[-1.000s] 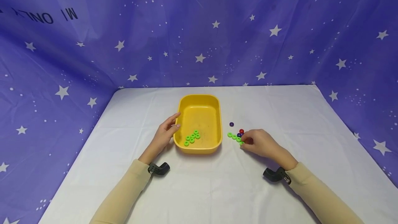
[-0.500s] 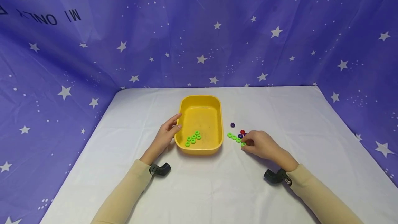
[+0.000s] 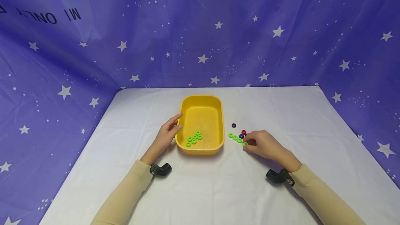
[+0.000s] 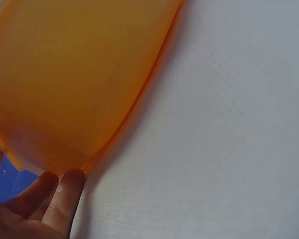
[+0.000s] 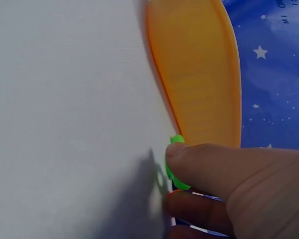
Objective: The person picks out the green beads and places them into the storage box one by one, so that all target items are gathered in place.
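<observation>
Hardly anything moves since one second ago; only the green ring [image 3: 245,144] shows a little farther from the three green rings [image 3: 235,138], just left of the fingertips. Thumb and finger of the right hand [image 3: 264,145] pinch it, nearly closed. The left hand [image 3: 165,136] touches the rim of the yellow tray [image 3: 201,119] with loose fingers. Picking up seems the present step; it calls for a light, steady pinch. The ring looks smooth, rounded, plastic; the white cloth [image 3: 203,190] below the fingers is softly wrinkled.

Head cam's nice and bright, pretty even light over the white surface [image 3: 206,190], just a faint soft shadow at the base of the yellow tray [image 3: 201,119]. Both wrist cams look way dimmer and kinda hazy, and the right one's got a big fuzzy grey shadow down low.
</observation>
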Available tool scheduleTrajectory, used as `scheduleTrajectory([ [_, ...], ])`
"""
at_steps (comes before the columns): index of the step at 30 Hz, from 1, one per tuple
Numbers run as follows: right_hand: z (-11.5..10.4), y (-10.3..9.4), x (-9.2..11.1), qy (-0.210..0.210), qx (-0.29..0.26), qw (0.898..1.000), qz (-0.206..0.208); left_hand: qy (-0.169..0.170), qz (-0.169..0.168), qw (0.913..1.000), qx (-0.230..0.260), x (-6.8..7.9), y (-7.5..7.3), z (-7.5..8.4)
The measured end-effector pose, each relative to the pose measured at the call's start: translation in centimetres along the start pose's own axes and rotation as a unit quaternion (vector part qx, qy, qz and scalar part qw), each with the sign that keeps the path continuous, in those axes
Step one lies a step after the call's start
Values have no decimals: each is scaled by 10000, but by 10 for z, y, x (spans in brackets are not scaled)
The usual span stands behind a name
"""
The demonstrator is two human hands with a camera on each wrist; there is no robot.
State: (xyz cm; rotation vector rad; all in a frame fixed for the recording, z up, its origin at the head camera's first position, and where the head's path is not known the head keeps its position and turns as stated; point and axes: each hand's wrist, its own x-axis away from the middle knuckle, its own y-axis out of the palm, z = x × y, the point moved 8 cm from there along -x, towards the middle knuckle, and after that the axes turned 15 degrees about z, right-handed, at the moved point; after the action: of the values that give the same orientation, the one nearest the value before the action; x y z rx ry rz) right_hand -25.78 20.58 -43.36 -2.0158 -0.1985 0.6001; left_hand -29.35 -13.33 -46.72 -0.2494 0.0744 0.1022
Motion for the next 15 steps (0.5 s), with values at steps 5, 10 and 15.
scheduleTrajectory([
  [5,-2,-8,-5,-19,-199,9997,126,-3,-12,10000,-11,-1,0,-1],
  [10,-9,-18,-18,-111,-276,9990,320,13,1,10000,52,-1,-1,0],
  [15,-21,-26,-36,-301,-283,9981,448,-37,-8,10000,42,-1,0,-2],
])
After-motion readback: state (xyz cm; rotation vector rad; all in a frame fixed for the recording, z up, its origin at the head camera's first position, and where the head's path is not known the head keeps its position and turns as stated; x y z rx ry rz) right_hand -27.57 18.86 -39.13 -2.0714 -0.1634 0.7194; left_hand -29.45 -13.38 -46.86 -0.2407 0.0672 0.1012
